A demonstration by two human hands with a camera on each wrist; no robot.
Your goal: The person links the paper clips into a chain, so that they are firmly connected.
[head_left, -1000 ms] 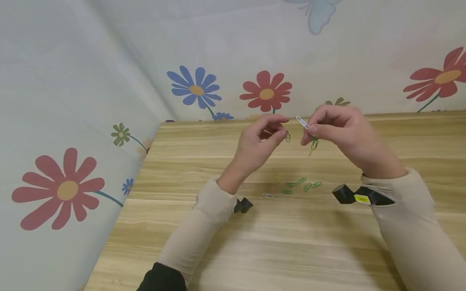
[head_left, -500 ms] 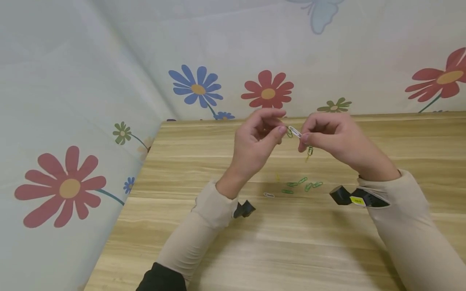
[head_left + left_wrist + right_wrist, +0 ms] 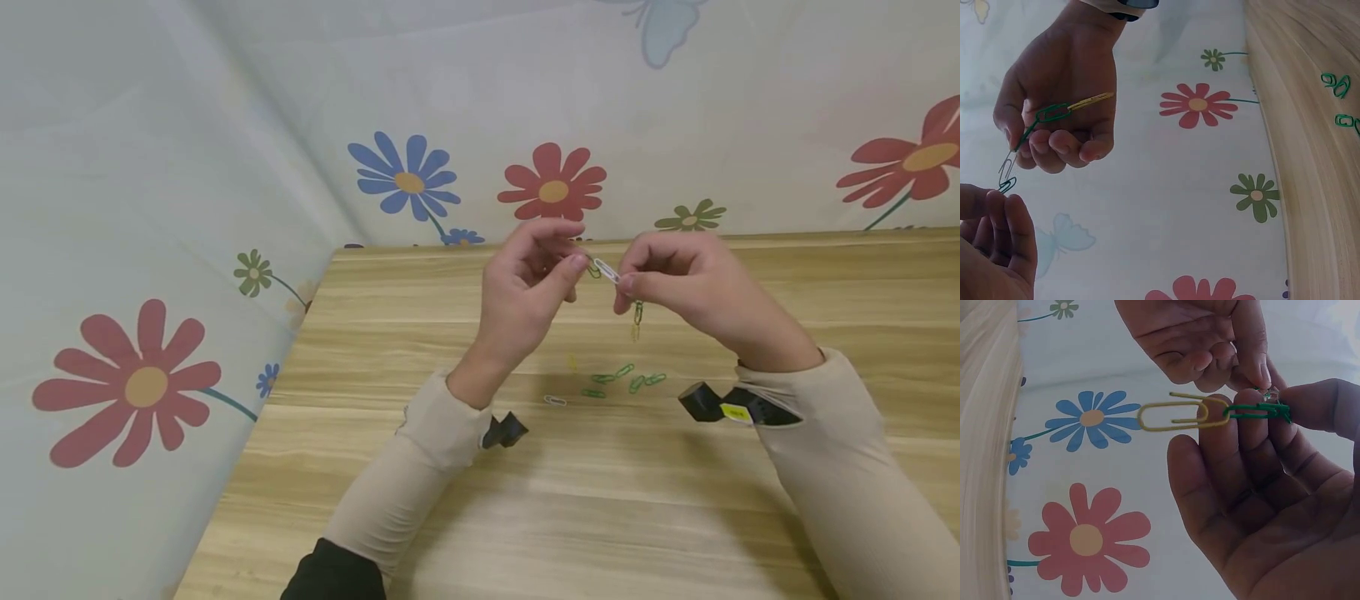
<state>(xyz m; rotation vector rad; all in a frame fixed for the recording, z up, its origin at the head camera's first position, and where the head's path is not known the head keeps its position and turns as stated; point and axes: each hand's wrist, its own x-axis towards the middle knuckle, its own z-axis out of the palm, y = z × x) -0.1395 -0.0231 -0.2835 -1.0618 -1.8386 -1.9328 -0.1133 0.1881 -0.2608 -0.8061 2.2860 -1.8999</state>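
Note:
My left hand (image 3: 517, 304) pinches a green paper clip (image 3: 1007, 185) between thumb and fingertips. My right hand (image 3: 697, 279) pinches a short paper clip chain at its upper end. A white paper clip (image 3: 606, 271) bridges the gap between the hands, slanting from the right fingertips to the green clip. In the left wrist view the white and green clips overlap; whether they are linked I cannot tell. Below the right fingers hang green clips (image 3: 1249, 415) with a yellow paper clip (image 3: 1175, 428) at the end.
On the wooden table (image 3: 600, 508) below the hands lie several loose green paper clips (image 3: 594, 393), a white one (image 3: 555, 401) and a yellow one (image 3: 572, 362). A flower-printed cloth (image 3: 450, 83) stands behind and to the left of the table.
The right hand has moved left and slightly down, bringing the white clip against the green clip in the left hand. The left hand has shifted slightly up and left. Loose clips have not moved.

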